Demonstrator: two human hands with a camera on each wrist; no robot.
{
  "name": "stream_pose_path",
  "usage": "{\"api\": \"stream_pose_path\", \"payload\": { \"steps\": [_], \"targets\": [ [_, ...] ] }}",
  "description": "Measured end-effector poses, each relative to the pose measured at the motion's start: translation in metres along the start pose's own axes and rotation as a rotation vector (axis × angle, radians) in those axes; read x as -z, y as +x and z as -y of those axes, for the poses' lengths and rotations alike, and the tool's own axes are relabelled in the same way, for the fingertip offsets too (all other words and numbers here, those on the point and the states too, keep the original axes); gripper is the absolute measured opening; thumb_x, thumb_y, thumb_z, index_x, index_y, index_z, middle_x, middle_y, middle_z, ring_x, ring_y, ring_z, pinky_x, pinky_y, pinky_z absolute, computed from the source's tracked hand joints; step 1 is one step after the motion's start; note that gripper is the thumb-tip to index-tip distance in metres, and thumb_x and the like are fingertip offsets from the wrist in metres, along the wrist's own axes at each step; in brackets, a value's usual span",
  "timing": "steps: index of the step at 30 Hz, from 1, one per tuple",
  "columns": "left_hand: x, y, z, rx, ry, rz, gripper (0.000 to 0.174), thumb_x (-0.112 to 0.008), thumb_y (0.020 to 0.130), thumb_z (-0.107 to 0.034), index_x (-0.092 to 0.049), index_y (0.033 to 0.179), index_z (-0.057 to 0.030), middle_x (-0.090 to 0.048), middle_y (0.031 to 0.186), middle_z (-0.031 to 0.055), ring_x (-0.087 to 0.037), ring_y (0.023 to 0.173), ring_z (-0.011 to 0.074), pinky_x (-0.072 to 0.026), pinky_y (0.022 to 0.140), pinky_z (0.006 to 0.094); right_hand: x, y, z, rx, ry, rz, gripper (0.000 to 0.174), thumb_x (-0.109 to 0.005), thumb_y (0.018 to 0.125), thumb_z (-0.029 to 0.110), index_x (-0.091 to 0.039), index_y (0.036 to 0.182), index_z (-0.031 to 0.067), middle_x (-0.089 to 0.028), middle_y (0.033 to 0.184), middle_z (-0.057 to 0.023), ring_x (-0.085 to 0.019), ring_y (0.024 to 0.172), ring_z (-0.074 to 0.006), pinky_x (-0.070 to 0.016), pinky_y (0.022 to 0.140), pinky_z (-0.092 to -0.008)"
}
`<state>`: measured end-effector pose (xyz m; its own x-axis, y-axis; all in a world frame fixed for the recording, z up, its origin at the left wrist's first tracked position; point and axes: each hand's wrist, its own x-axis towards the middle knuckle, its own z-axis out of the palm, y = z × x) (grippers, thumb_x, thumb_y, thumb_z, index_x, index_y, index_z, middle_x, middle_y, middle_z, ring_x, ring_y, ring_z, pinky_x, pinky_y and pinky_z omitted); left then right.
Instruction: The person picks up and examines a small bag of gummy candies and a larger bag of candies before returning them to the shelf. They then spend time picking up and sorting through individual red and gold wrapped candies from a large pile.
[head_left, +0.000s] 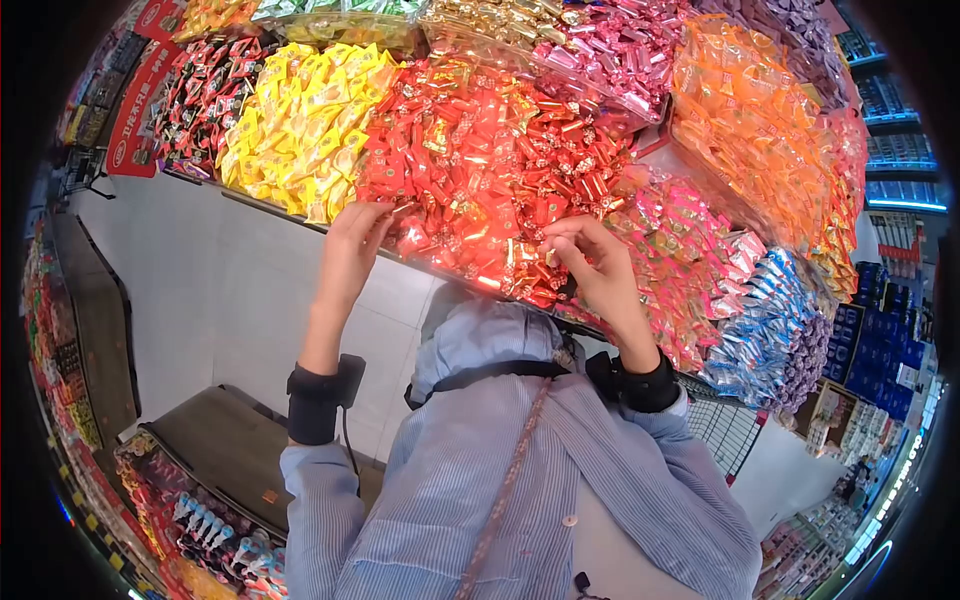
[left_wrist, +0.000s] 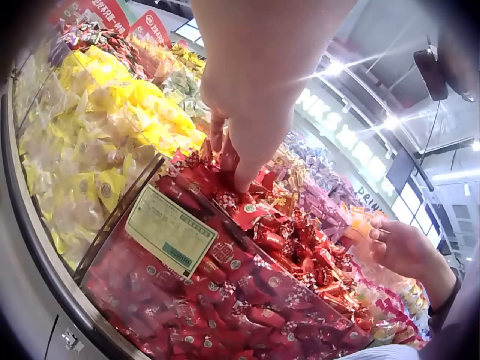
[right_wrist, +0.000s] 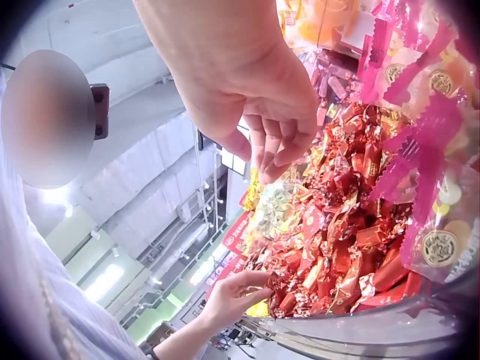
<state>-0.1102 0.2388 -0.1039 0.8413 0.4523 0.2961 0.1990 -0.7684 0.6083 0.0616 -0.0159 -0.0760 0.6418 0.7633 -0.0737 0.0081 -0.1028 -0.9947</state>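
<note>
Red-wrapped candies (head_left: 480, 150) fill a clear-walled bin in the middle of the head view. My left hand (head_left: 355, 240) reaches over the bin's front left corner, fingertips down among the candies. In the left wrist view its thumb and fingers pinch a red candy packet (left_wrist: 251, 215) at the top of the heap. Over the right side of the same bin hovers my right hand (head_left: 600, 265), fingers loosely bent. In the right wrist view its fingers (right_wrist: 281, 139) hang above the red heap with nothing seen between them.
Yellow packets (head_left: 310, 120) lie left of the red bin, pink-striped packets (head_left: 670, 260) to its right. Orange packets (head_left: 750, 120) are heaped at the back right, blue and white ones (head_left: 765, 300) nearer. A price label (left_wrist: 171, 230) sits on the bin's front wall.
</note>
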Motion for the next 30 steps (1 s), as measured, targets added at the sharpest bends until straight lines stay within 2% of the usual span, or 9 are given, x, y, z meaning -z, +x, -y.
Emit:
{"api": "stream_pose_path", "payload": {
  "steps": [3, 5, 9, 18, 19, 20, 24, 27, 30],
  "targets": [
    [-0.001, 0.002, -0.012, 0.156, -0.193, -0.115, 0.016, -0.063, 0.082, -0.003, -0.063, 0.098, -0.0014, -0.064, 0.083, 0.0074, -0.06, 0.071, 0.0156, -0.0481, 0.066, 0.0276, 0.001, -0.001, 0.002, -0.02, 0.018, -0.01, 0.015, -0.057, 0.089, 0.011, -0.06, 0.1, 0.001, -0.062, 0.086, -0.0013, -0.056, 0.078, -0.0062, -0.0438, 0.067, -0.0218],
    [-0.003, 0.003, -0.028, 0.354, -0.551, -0.107, 0.015, -0.063, 0.084, -0.004, -0.064, 0.098, -0.0008, -0.064, 0.082, 0.0049, -0.059, 0.07, 0.0107, -0.0475, 0.065, 0.025, 0.003, -0.002, 0.003, -0.04, 0.013, -0.011, 0.015, -0.057, 0.089, 0.011, -0.06, 0.1, 0.0009, -0.062, 0.086, -0.0013, -0.056, 0.079, -0.0062, -0.0438, 0.068, -0.0219],
    [0.008, 0.006, -0.061, 0.54, -0.901, 0.044, 0.014, -0.064, 0.084, -0.005, -0.064, 0.098, 0.0002, -0.063, 0.08, 0.002, -0.057, 0.072, 0.0057, -0.0466, 0.065, 0.0212, 0.002, -0.002, 0.013, -0.009, -0.019, -0.03, 0.015, -0.057, 0.089, 0.011, -0.06, 0.099, 0.0012, -0.062, 0.084, -0.0012, -0.056, 0.077, -0.0066, -0.044, 0.068, -0.022],
    [-0.009, 0.008, -0.097, 0.412, -0.947, 0.163, 0.015, -0.066, 0.083, -0.006, -0.064, 0.097, 0.0003, -0.064, 0.083, 0.0016, -0.057, 0.074, 0.006, -0.0442, 0.066, 0.0197, -0.005, -0.004, 0.026, -0.032, 0.008, 0.007, 0.017, -0.06, 0.086, 0.01, -0.061, 0.101, 0.002, -0.064, 0.084, -0.0026, -0.058, 0.077, -0.0089, -0.0451, 0.072, -0.0224],
    [-0.015, 0.006, -0.102, 0.402, -0.932, 0.187, 0.015, -0.066, 0.083, -0.006, -0.065, 0.097, 0.0001, -0.064, 0.084, 0.0012, -0.056, 0.075, 0.0062, -0.0432, 0.066, 0.0195, -0.009, -0.003, 0.027, 0.085, -0.008, 0.032, 0.019, -0.063, 0.085, 0.01, -0.061, 0.102, 0.0019, -0.064, 0.086, -0.0032, -0.058, 0.078, -0.01, -0.046, 0.072, -0.0234],
    [-0.019, 0.006, -0.105, 0.254, -0.684, 0.211, 0.017, -0.066, 0.082, -0.003, -0.065, 0.098, -0.0005, -0.065, 0.087, 0.0035, -0.058, 0.077, 0.0079, -0.0453, 0.068, 0.0209, -0.011, -0.002, 0.031, 0.121, -0.038, 0.059, 0.019, -0.064, 0.084, 0.01, -0.061, 0.101, 0.0016, -0.064, 0.086, -0.0037, -0.058, 0.077, -0.0103, -0.0463, 0.072, -0.0243],
    [-0.026, 0.008, -0.115, 0.13, -0.591, 0.213, 0.019, -0.067, 0.079, -0.001, -0.066, 0.098, -0.0026, -0.065, 0.089, 0.0057, -0.059, 0.076, 0.0091, -0.0473, 0.067, 0.0222, -0.009, -0.004, 0.036, 0.033, -0.188, 0.075, 0.014, -0.064, 0.083, 0.009, -0.062, 0.094, 0.0008, -0.063, 0.083, -0.0049, -0.058, 0.074, -0.0107, -0.0462, 0.068, -0.0259],
    [-0.029, 0.013, -0.122, 0.184, -0.656, 0.227, 0.017, -0.068, 0.078, -0.002, -0.065, 0.095, -0.0012, -0.065, 0.089, 0.0059, -0.06, 0.076, 0.01, -0.048, 0.067, 0.023, -0.007, -0.005, 0.029, 0.058, -0.165, 0.012, 0.01, -0.064, 0.083, 0.007, -0.063, 0.09, 0.0004, -0.063, 0.079, -0.0053, -0.057, 0.07, -0.0101, -0.0455, 0.065, -0.0258],
    [-0.03, 0.02, -0.126, 0.106, -0.59, 0.232, 0.018, -0.068, 0.077, -0.001, -0.065, 0.095, -0.0014, -0.064, 0.088, 0.0058, -0.061, 0.076, 0.011, -0.0491, 0.067, 0.0242, -0.007, -0.003, 0.022, 0.146, -0.155, -0.007, 0.012, -0.064, 0.083, 0.006, -0.062, 0.093, 0.0003, -0.063, 0.077, -0.0038, -0.056, 0.069, -0.0096, -0.0454, 0.065, -0.0248]
  ]
}}
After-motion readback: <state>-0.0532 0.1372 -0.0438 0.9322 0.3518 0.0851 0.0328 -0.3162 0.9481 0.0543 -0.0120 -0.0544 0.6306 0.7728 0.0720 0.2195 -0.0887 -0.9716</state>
